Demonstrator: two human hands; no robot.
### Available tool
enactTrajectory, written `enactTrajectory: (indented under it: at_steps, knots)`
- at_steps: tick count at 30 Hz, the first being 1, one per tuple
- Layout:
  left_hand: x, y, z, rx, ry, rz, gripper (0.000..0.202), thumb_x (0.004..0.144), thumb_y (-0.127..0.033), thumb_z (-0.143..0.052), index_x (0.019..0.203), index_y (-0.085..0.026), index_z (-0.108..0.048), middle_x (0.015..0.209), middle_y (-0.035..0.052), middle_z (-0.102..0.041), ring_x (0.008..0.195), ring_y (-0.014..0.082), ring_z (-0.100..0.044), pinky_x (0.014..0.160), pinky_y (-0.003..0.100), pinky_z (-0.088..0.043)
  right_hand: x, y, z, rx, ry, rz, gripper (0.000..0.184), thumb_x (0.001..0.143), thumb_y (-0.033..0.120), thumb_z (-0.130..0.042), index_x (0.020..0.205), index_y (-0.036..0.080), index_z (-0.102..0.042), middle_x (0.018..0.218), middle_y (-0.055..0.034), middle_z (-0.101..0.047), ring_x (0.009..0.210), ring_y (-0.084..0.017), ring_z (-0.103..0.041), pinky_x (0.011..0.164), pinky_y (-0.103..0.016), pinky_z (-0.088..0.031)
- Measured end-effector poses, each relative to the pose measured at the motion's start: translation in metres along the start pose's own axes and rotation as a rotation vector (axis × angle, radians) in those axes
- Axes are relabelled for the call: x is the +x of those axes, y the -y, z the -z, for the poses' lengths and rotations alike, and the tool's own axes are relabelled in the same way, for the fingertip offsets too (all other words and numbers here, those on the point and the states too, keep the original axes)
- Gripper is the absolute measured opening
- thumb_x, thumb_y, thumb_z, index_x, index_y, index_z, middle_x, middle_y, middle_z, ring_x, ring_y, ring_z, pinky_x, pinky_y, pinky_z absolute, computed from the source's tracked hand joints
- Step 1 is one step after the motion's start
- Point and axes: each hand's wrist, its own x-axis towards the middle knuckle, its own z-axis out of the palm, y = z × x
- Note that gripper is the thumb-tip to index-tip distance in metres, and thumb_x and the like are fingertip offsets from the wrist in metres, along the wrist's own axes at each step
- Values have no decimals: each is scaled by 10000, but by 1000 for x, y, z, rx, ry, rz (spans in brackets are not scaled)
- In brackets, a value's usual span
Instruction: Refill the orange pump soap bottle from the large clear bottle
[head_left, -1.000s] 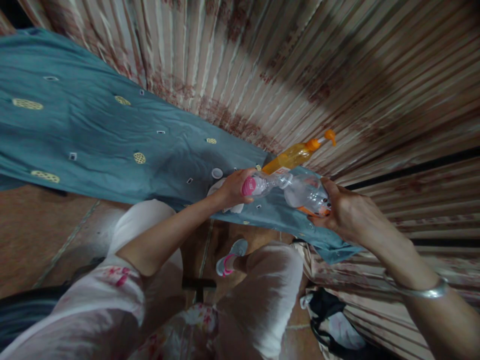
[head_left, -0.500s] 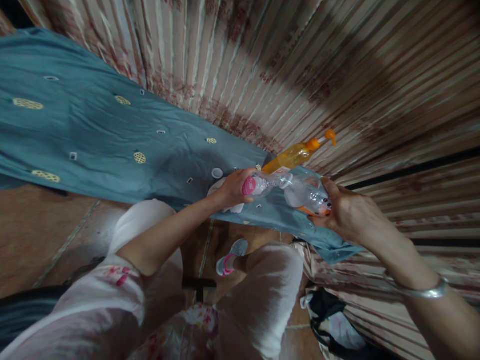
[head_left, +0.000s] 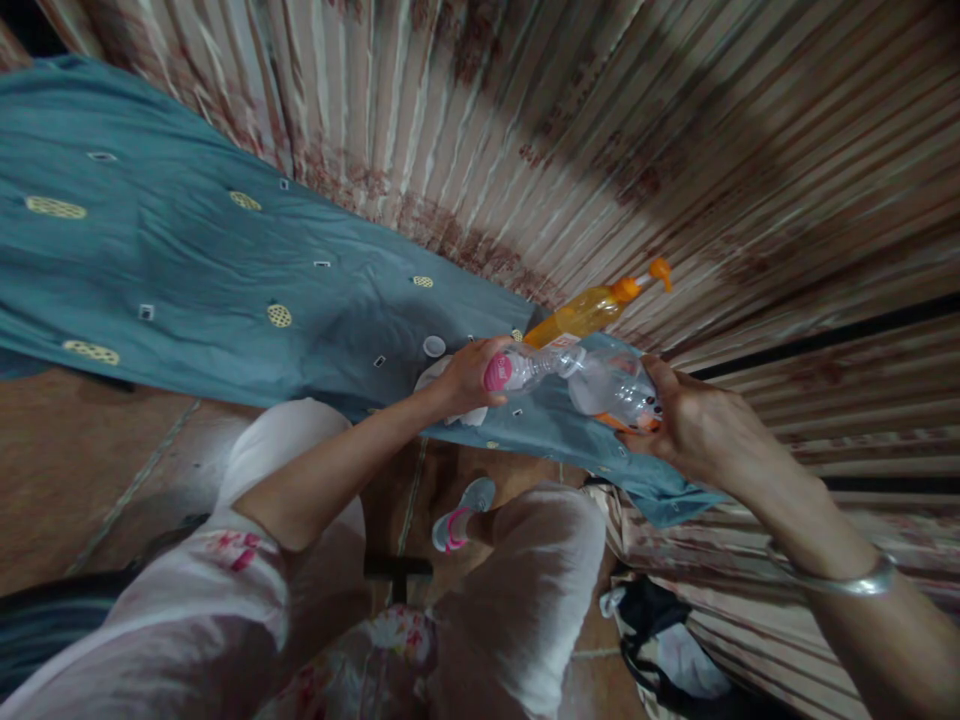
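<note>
My left hand (head_left: 474, 378) is wrapped round a small clear plastic bottle (head_left: 534, 370) with a pink label. My right hand (head_left: 686, 415) grips a larger clear plastic bottle (head_left: 611, 378) with orange and dark marks near its base. Both bottles lie nearly level, their necks meeting mouth to mouth between my hands. Just behind them stands a pump bottle of yellow liquid (head_left: 577, 315) with an orange pump top. A small white cap (head_left: 433, 346) rests on the cloth beyond my left wrist. Something white, perhaps a crumpled cloth (head_left: 471, 415), is partly hidden under my left hand.
A blue-green cloth with pineapple prints (head_left: 187, 250) covers the long narrow table. Pleated patterned curtains (head_left: 450, 120) hang right behind it and along the right side. Below are my knees, a tiled floor (head_left: 105, 460) and a black bag (head_left: 660, 630) at lower right.
</note>
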Motion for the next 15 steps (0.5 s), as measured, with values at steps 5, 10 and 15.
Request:
enactTrajectory:
  at_steps: [5,10,15]
  knots:
    - [0,5,-3,-2,-13,-15,836,723,-230,-912,1485,-191,-571,1540,166,-707,1386,375,-713,1210,541,-565,0,3,4,0,32,-15,739,930,419,-753,1522,42,-522,993,-181,-847,935,-383,-829,692,-363,-553]
    - [1,5,-3,-4,6,2,853,716,-214,-911,1493,-153,-563,1551,199,-693,1403,392,-698,1228,560,-548,0,4,5,-18,36,-27,734,949,394,-721,1540,18,-501,1015,-205,-847,964,-382,-831,698,-364,-547]
    - [1,3,-2,-9,13,9,861,709,-197,-903,1498,-154,-562,1563,192,-686,1415,392,-689,1233,560,-547,0,4,5,-9,23,-4,721,930,372,-737,1523,29,-513,987,-188,-848,919,-379,-829,680,-366,-548]
